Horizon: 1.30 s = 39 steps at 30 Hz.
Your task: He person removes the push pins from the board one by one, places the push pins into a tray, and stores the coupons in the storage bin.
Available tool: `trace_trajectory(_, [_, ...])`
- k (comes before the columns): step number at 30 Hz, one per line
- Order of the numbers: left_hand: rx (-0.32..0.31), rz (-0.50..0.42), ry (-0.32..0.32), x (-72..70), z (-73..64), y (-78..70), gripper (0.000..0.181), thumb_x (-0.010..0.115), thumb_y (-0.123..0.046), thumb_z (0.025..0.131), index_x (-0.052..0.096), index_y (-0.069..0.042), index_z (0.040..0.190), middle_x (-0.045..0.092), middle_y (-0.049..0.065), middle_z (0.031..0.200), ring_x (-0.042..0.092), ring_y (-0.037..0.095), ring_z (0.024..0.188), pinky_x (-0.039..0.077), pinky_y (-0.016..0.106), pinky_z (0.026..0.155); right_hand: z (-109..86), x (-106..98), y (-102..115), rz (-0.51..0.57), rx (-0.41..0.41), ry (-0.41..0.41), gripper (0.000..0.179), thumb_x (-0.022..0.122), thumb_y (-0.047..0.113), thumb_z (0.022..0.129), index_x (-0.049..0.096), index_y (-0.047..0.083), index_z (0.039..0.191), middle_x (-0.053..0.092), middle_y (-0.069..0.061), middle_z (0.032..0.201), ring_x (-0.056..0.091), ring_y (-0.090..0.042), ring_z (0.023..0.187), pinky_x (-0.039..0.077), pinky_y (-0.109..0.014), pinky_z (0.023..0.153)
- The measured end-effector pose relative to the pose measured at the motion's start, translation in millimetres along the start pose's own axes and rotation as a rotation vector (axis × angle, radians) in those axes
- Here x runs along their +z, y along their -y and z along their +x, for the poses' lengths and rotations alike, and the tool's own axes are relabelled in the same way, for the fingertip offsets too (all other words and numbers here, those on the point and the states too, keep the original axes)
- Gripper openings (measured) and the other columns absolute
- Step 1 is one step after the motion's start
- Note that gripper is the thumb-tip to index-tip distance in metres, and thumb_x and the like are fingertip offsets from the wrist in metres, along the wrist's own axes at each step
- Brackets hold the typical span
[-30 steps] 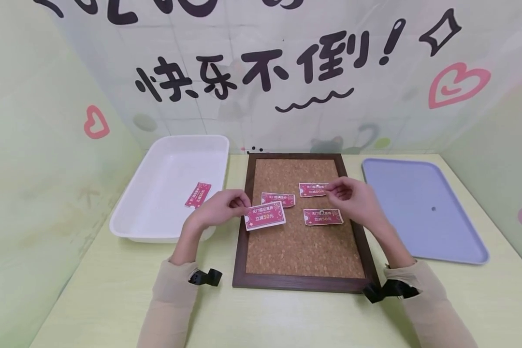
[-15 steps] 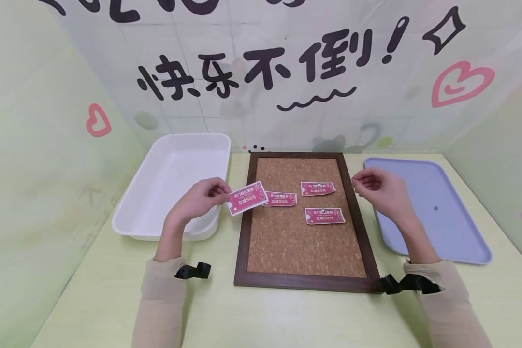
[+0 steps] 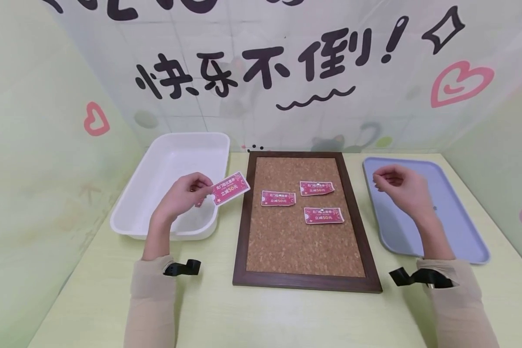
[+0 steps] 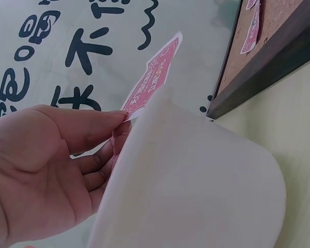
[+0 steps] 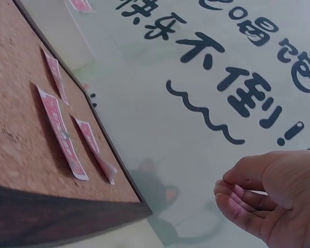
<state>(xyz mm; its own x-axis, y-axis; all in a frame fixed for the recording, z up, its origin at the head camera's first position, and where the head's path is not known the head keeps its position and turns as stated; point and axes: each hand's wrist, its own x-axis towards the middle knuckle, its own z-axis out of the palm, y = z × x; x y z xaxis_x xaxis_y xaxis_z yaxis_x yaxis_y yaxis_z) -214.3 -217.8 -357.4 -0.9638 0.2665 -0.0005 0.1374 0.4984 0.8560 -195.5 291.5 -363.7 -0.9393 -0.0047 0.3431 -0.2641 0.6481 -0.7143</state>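
In the head view my left hand [image 3: 182, 195] pinches a pink coupon [image 3: 230, 188] by its left end, over the right side of a white basin [image 3: 126, 212]. A framed cork board [image 3: 287, 251] lies in the middle. Three pink coupons are on it: one at the upper right [image 3: 316, 188], one below it [image 3: 324, 216] and one at the left [image 3: 278, 198], each with a small pale push pin. My right hand [image 3: 406, 191] is above a lilac tray [image 3: 452, 241]. Its thumb and fingers are curled together on a small pale push pin [image 5: 219, 182], mostly hidden.
A dark dot [image 3: 435, 208], too small to identify, shows on the tray. Behind the table [image 3: 296, 319] hangs a printed sheet [image 3: 252, 106] with black characters. Side walls [image 3: 48, 169] close in at left and right.
My left hand has carried the pinched coupon left, off the board, toward the basin. My right hand has moved right, from the upper-right coupon to above the tray. The board's three coupons stay put.
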Motion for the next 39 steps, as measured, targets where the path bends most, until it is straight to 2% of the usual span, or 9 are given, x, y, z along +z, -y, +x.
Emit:
trace_trajectory(3, [0.0,-0.016,-0.033,-5.9,-2.4,5.1,0.02,0.061,-0.011,0.1,0.061,0.005,0.111,0.06,0.025,0.098,0.059,0.028,0.073,0.05,0.028,0.062,1.1,-6.2,-7.4,0.004,0.01,-0.011,0.02,0.067,0.011,0.096,0.07,-0.005,0.106,0.066,0.019,0.08,0.062,0.008,0.068,0.046,-0.009,0.062])
trace_trajectory(9, [-0.046,0.056,-0.113,-16.0,-3.7,16.8,0.025,0.06,-0.016,0.102,0.06,0.005,0.115,0.061,0.02,0.104,0.059,0.039,0.092,0.054,0.036,0.072,2.2,-20.7,-22.1,-0.004,0.051,-0.015,0.022,0.066,0.011,0.097,0.069,-0.007,0.109,0.066,0.021,0.08,0.062,0.007,0.069,0.045,-0.01,0.062])
trace_trajectory(13, [-0.096,0.076,-0.151,-20.7,-4.4,23.8,0.026,0.06,-0.017,0.102,0.06,0.004,0.117,0.059,0.017,0.107,0.058,0.035,0.096,0.051,0.04,0.079,1.4,-29.7,-32.5,-0.023,0.101,-0.016,0.026,0.067,0.017,0.098,0.068,-0.006,0.112,0.066,0.023,0.079,0.063,0.008,0.069,0.044,-0.009,0.065])
trace_trajectory(18, [-0.148,0.064,-0.18,-25.8,-6.1,31.5,0.028,0.059,-0.016,0.103,0.059,0.005,0.12,0.058,0.018,0.108,0.06,0.03,0.093,0.054,0.037,0.083,-2.3,-40.6,-48.6,-0.03,0.175,-0.041,0.03,0.07,0.022,0.096,0.068,-0.005,0.11,0.064,0.029,0.074,0.062,0.01,0.067,0.042,-0.009,0.064])
trace_trajectory(27, [-0.23,0.105,-0.218,-35.0,-10.1,51.3,0.032,0.056,-0.017,0.104,0.056,0.007,0.125,0.058,0.018,0.108,0.063,0.033,0.095,0.05,0.026,0.075,-14.8,-60.9,-83.7,-0.069,0.301,-0.039,0.03,0.066,0.02,0.098,0.064,-0.007,0.111,0.061,0.031,0.07,0.059,0.009,0.063,0.044,-0.014,0.055])
trace_trajectory(31, [-0.252,0.11,-0.215,-35.9,-10.6,61.0,0.031,0.055,-0.015,0.104,0.056,0.009,0.124,0.058,0.018,0.106,0.063,0.03,0.093,0.05,0.027,0.075,-21.2,-69.4,-96.9,-0.089,0.372,-0.024,0.035,0.064,0.022,0.099,0.062,-0.009,0.115,0.058,0.03,0.07,0.058,0.007,0.063,0.044,-0.015,0.057])
trace_trajectory(34, [-0.266,0.109,-0.208,-35.5,-10.6,64.8,0.03,0.055,-0.013,0.104,0.056,0.009,0.124,0.058,0.018,0.106,0.062,0.029,0.093,0.051,0.029,0.076,-26.1,-74.4,-106.3,-0.097,0.413,-0.028,0.031,0.065,0.026,0.099,0.066,-0.002,0.11,0.057,0.029,0.069,0.055,0.005,0.063,0.043,-0.016,0.058])
trace_trajectory(37, [-0.276,0.108,-0.202,-35.0,-10.2,66.2,0.029,0.055,-0.012,0.103,0.056,0.009,0.124,0.058,0.018,0.107,0.061,0.029,0.093,0.05,0.029,0.076,-31.3,-78.4,-116.3,-0.094,0.434,-0.052,0.01,0.066,0.027,0.097,0.071,0.021,0.092,0.057,0.031,0.066,0.052,0.005,0.062,0.041,-0.018,0.057])
trace_trajectory(39, [-0.284,0.107,-0.194,-34.6,-9.9,66.5,0.03,0.055,-0.012,0.104,0.056,0.009,0.125,0.058,0.018,0.107,0.061,0.03,0.095,0.05,0.03,0.077,-34.8,-80.9,-123.0,-0.101,0.44,-0.067,0.017,0.067,0.026,0.096,0.068,0.036,0.082,0.056,0.034,0.065,0.05,0.006,0.062,0.04,-0.017,0.057])
